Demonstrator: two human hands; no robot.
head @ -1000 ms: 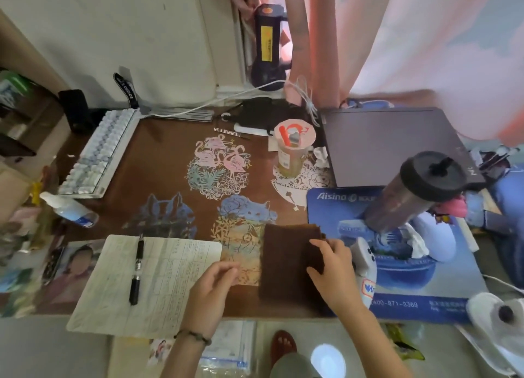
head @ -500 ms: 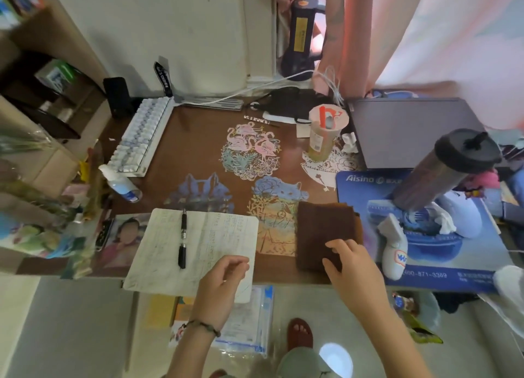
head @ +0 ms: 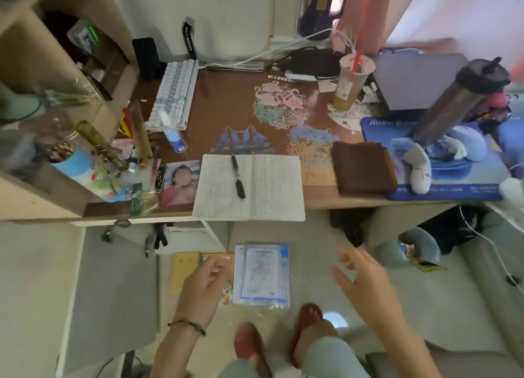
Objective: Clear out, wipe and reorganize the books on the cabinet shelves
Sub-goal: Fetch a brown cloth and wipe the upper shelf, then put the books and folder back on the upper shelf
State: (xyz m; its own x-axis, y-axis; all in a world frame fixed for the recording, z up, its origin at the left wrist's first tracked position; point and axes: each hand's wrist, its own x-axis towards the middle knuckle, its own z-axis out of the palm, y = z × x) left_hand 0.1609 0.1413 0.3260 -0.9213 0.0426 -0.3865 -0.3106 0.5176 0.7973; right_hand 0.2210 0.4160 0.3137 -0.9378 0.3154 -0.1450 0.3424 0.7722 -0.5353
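Two hands hang over the floor in front of the counter [head: 354, 200], both holding nothing. In the head view, the left hand [head: 202, 285] has its fingers loosely curled above a yellow booklet [head: 183, 270] on the floor; the right hand [head: 365, 284] is spread with fingers straight. Between them lies a plastic sleeve of papers [head: 262, 274]. Up on the counter, a folded brown cloth [head: 363, 166] rests near the front edge, touching a blue mat [head: 465, 183]. Left of the cloth an open notebook [head: 249, 186] overhangs the edge, a black pen [head: 238, 176] lying across it. At far left, cabinet shelves [head: 42, 196] stand crowded with jars and small items; no books can be made out there.
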